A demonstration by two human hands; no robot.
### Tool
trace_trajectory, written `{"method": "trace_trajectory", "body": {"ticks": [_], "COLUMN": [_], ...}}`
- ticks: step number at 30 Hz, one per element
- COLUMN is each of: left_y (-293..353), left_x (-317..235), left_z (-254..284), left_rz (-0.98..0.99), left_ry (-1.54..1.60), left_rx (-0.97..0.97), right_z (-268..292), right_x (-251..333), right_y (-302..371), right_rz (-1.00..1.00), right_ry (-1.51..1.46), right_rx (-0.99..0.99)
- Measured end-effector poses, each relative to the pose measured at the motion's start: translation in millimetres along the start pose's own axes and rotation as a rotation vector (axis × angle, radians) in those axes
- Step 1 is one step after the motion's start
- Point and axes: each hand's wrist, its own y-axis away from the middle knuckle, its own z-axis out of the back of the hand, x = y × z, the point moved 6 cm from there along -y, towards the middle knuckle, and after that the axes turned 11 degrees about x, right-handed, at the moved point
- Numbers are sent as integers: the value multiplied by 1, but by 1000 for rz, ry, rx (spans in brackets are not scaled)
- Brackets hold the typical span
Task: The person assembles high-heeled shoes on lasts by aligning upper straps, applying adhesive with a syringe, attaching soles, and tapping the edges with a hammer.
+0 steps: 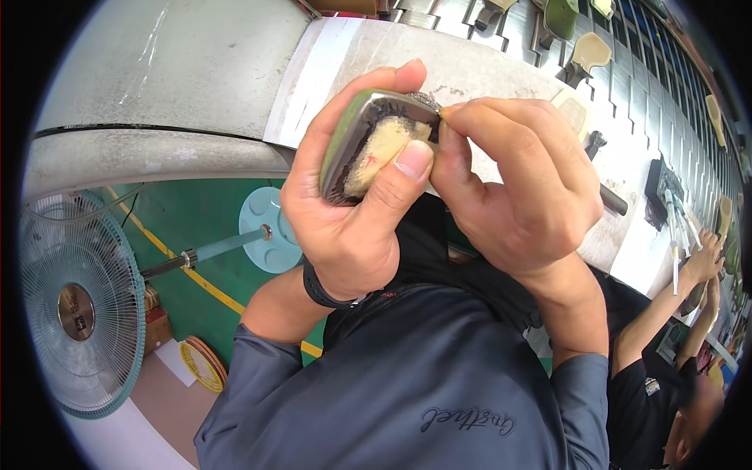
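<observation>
Golf club head (376, 145), held at the frame's centre, sits gripped in the left hand (352, 211), cavity turned up so the right hand's (517, 188) pinched fingertips can work its top edge.

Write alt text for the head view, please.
A person's left hand holds a metal golf club head with a yellowish filled cavity, while the right hand pinches at its upper edge. A standing fan is at left, a grey workbench behind.
</observation>
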Motion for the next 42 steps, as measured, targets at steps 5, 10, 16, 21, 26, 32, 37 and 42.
{"method": "trace_trajectory", "body": {"ticks": [5,10,16,21,26,32,37,42], "left_y": [-8,-10,-20,-35,-46,-56,-65,-87], "left_x": [4,4,6,6,14,13,13,30], "left_z": [4,8,35,52,42,34,31,24], "left_rz": [-12,52,46,125,207,187,215,224], "left_ry": [75,30,188,378,406,349,304,420], "left_rx": [-85,-117,-140,100,253,301,320,326], "right_z": [-7,-23,-42,-32,-37,-40,-27,-24], "right_x": [2,12,9,-18,-43,-51,-49,-73], "right_y": [-8,0,-9,-2,5,1,-13,2], "right_rz": [42,-39,36,-357,-730,-739,-717,-808], "right_ry": [32,-4,-12,-625,-1046,-1159,-768,-842], "right_rx": [44,90,50,224,183,213,265,254]}}
